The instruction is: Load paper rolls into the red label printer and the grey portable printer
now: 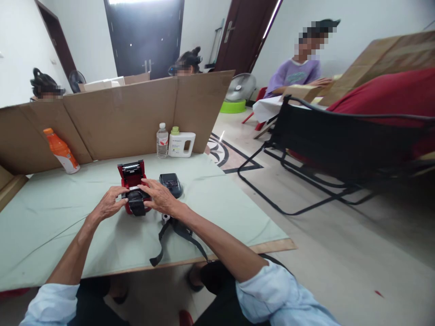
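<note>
A small red and black portable printer stands on the table with its lid raised. Black material, perhaps a strap or cover, hangs over its near side. My left hand grips the printer's left side, fingers and thumb pressed against it. On the right side, my right hand holds it too, thumb low and fingertips near the opening. A white strip shows inside, between my fingers. Just beyond my right hand lies a dark handheld device. Below my right wrist are a small roll and a black strap.
A cardboard partition borders the table's far edge. Before it stand an orange bottle, a clear water bottle and a white jug. People sit beyond. A black folding chair is at right, near a fan.
</note>
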Demonstrator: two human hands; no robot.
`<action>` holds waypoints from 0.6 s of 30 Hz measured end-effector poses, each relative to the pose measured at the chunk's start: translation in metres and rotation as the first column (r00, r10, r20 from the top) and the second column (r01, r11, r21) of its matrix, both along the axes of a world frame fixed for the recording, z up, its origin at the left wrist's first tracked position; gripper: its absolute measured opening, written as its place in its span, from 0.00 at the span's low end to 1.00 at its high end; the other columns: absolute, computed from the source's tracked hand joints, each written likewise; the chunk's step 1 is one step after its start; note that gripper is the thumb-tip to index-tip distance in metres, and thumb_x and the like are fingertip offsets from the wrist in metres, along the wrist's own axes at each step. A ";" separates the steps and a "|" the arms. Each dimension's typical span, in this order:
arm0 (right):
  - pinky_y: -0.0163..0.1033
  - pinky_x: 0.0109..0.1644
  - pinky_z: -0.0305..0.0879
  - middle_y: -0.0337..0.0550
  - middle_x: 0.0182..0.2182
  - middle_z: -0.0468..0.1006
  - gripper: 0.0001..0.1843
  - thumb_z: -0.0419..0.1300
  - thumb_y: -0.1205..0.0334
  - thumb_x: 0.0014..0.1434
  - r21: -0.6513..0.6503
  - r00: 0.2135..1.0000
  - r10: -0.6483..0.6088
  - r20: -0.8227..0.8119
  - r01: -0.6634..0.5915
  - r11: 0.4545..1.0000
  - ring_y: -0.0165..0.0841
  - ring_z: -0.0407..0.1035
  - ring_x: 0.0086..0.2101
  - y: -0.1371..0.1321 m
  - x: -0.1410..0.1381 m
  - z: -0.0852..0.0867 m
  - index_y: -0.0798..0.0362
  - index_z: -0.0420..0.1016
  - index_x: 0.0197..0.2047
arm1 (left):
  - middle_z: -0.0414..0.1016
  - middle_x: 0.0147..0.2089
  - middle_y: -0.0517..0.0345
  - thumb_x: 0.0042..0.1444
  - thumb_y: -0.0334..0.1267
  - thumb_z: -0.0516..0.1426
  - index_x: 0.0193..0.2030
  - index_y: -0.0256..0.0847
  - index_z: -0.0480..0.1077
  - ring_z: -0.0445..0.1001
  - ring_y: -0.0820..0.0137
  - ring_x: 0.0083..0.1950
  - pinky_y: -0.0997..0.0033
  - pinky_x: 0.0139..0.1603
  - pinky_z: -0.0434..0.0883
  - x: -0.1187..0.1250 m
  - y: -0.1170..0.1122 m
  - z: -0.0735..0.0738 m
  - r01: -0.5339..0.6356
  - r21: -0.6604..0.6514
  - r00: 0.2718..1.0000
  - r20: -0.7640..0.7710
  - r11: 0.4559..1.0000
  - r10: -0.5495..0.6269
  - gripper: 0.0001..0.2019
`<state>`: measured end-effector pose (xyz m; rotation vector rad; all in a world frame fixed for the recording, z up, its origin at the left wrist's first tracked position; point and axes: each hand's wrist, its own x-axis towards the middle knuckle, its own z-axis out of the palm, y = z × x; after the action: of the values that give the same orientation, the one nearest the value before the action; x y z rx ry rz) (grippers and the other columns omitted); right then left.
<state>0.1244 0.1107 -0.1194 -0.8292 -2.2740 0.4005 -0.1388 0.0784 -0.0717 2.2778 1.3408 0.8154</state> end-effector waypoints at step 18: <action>0.33 0.31 0.56 0.34 0.22 0.67 0.13 0.56 0.59 0.58 -0.246 0.921 0.033 -0.387 -0.138 0.959 0.29 0.61 0.27 0.056 -0.033 0.079 0.54 0.74 0.26 | 0.85 0.45 0.48 0.46 0.42 0.67 0.47 0.36 0.81 0.81 0.56 0.47 0.59 0.50 0.76 0.016 0.051 -0.001 0.089 -0.229 0.900 0.436 0.969 0.020 0.21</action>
<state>0.0911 0.1669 -0.0400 -0.7091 -1.9193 0.8515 -0.1230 0.1291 -0.0728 1.7863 1.1177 1.0128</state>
